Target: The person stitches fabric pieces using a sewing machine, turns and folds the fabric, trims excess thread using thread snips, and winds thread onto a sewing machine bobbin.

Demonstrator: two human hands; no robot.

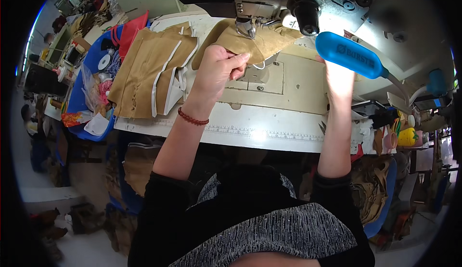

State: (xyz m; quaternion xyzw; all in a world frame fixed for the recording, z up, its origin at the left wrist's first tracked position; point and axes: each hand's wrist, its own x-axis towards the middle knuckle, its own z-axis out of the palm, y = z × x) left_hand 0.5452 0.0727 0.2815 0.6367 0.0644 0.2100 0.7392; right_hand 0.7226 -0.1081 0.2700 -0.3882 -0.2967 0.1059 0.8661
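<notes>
A tan suede-like piece lies on the bed of a sewing machine, beneath its metal presser foot. My left hand pinches the piece's near edge between thumb and fingers, just in front of the foot. A thin white strip shows below that edge. Farther right, my right hand reaches up toward the machine under bright light. A blue lamp head covers its fingers, so what they touch is hidden.
Left of the machine lie stacked tan pieces with white edging. Beyond them stands a blue tub of thread and bags. A ruler scale runs along the table's front. Small supplies and a yellow container sit at right, above a blue bin.
</notes>
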